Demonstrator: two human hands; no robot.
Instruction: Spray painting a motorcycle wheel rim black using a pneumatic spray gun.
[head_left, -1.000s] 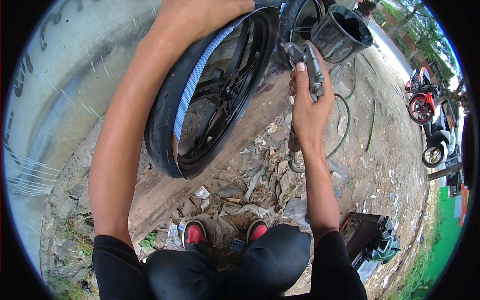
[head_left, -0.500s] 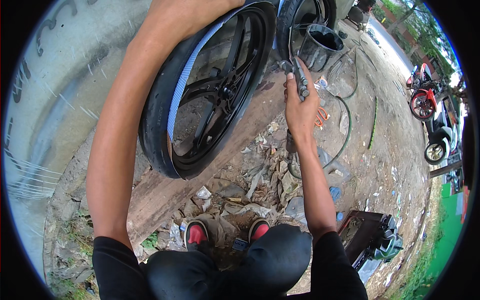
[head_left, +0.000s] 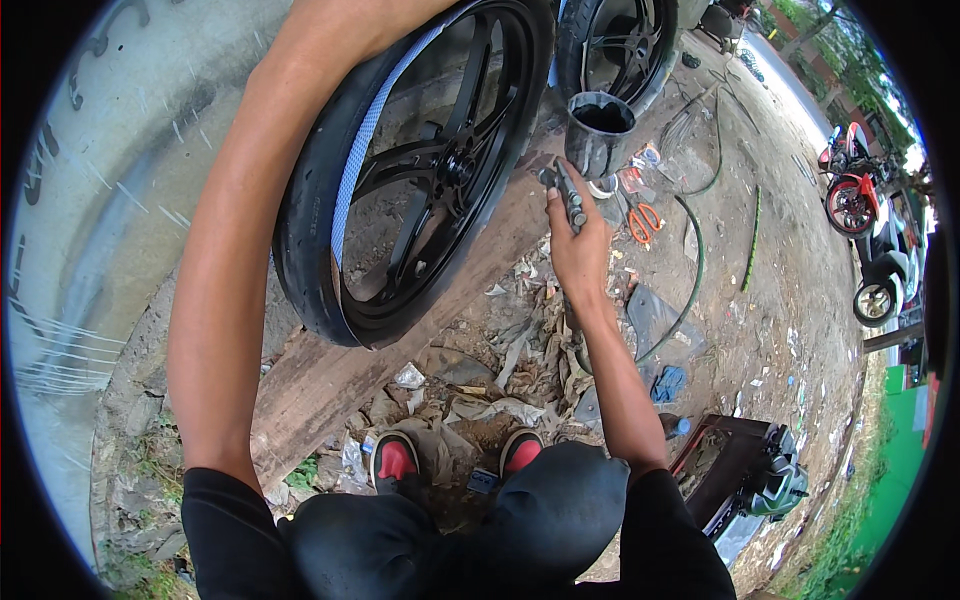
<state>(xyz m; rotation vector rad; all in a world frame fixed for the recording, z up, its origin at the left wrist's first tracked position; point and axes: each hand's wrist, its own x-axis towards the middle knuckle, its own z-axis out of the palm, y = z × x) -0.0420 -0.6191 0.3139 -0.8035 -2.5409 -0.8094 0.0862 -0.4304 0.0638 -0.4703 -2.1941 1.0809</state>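
Steadying a black motorcycle wheel (head_left: 420, 170) upright on a worn wooden plank (head_left: 330, 375), I reached my left arm over its top at about twelve o'clock; that hand was out of view, so its grip could not be told. The wheel looked heavy and stiff, its rubber tyre grippy, best held by the rim or spokes. My right hand (head_left: 578, 250) was closed around a slim grey metal tool (head_left: 568, 195), at three o'clock of the wheel, below a black bucket (head_left: 598, 130).

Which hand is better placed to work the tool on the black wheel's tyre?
Probably the right hand: it grips the grey metal tool beside the black tyred wheel. The left arm reaches over the wheel, its hand out of view.
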